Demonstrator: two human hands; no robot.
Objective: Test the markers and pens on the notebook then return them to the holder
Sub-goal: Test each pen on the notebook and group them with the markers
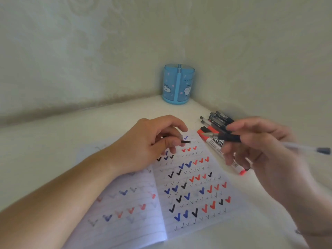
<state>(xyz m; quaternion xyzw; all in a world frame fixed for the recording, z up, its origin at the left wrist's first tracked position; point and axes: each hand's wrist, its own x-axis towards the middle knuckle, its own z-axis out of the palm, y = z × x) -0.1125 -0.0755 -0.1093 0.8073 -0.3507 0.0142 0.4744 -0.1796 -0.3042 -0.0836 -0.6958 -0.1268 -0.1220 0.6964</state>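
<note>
Right hand (255, 141) raised above the notebook (188, 191), grip clamped on an uncapped pen (231, 137). Left hand (152, 141) hovering, pinching its cap (185, 141).

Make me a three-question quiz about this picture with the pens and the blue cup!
1. Where does the blue holder stand?
A. in the corner by the walls
B. on the notebook
C. in the left hand

2. What colours are the big ticks on the notebook?
A. green and yellow
B. black, blue and red
C. only pink

3. What is the right hand doing?
A. lying flat and empty
B. holding an uncapped pen
C. lifting the holder

Answers:
1 A, it stands at the back where the two walls meet.
2 B, the ticks show those three colours.
3 B, the pen has its tip bare, and the left hand holds the cap.
</note>
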